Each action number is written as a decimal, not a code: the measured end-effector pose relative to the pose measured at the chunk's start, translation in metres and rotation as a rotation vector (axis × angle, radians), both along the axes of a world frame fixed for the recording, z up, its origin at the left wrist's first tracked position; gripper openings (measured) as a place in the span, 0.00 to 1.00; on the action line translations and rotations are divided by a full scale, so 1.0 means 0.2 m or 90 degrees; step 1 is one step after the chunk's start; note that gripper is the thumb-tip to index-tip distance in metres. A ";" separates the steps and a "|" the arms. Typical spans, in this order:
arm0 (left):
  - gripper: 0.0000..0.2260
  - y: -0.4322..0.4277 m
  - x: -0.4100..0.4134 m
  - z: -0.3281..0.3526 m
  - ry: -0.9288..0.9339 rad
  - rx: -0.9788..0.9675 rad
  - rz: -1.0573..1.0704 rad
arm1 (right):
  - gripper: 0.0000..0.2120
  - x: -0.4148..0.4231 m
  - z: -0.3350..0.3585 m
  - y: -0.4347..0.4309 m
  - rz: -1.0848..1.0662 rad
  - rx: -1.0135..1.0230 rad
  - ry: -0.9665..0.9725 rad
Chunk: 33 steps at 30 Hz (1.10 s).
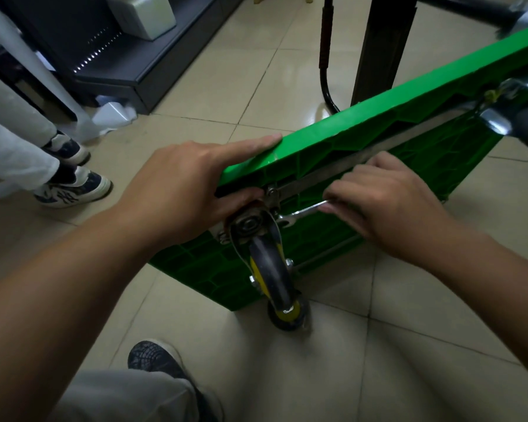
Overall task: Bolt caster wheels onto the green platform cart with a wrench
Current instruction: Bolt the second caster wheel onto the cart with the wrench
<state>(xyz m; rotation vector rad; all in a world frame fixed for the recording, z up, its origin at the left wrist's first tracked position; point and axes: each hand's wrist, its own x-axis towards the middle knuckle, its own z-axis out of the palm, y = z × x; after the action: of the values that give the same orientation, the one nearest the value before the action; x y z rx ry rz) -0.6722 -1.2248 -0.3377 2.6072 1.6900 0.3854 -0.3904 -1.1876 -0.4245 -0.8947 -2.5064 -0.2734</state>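
The green platform cart [378, 126] stands tilted on its edge on the tiled floor, ribbed underside towards me. A caster wheel [272, 269] with a grey tyre and yellow hub sits at its near corner, metal fork and plate against the underside. My left hand [183, 190] grips the cart's near corner, fingers along the top edge and thumb by the caster plate. My right hand [387, 202] holds a silver wrench [302, 213], whose jaw rests on a bolt beside the caster plate. A metal bar [363, 162] runs along the underside.
Another caster [525, 123] shows at the cart's far right corner. A second person's legs and sneakers [73, 187] stand at the left. A dark shelf unit [119, 56] and crumpled paper [113, 114] lie at the back left, black table legs [378, 50] behind the cart. My own shoe [156, 357] is below.
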 end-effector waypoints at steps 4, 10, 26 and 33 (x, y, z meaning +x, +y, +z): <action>0.30 0.00 0.00 0.00 0.002 -0.005 0.000 | 0.15 -0.03 0.00 0.01 -0.036 0.022 0.012; 0.30 0.01 0.00 -0.01 0.011 -0.021 -0.001 | 0.15 -0.04 -0.02 0.03 -0.035 0.016 0.016; 0.30 0.01 0.00 0.00 0.004 -0.021 0.005 | 0.14 -0.52 -0.45 -0.32 -0.122 -0.943 0.676; 0.30 0.00 0.00 -0.01 0.007 -0.007 0.011 | 0.21 -0.28 -0.57 -0.36 -0.121 -0.767 0.458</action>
<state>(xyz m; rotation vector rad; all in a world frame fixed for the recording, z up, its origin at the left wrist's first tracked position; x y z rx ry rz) -0.6722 -1.2244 -0.3388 2.5932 1.7140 0.3626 -0.4454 -1.2590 -0.5388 -1.3014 -1.7171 1.3781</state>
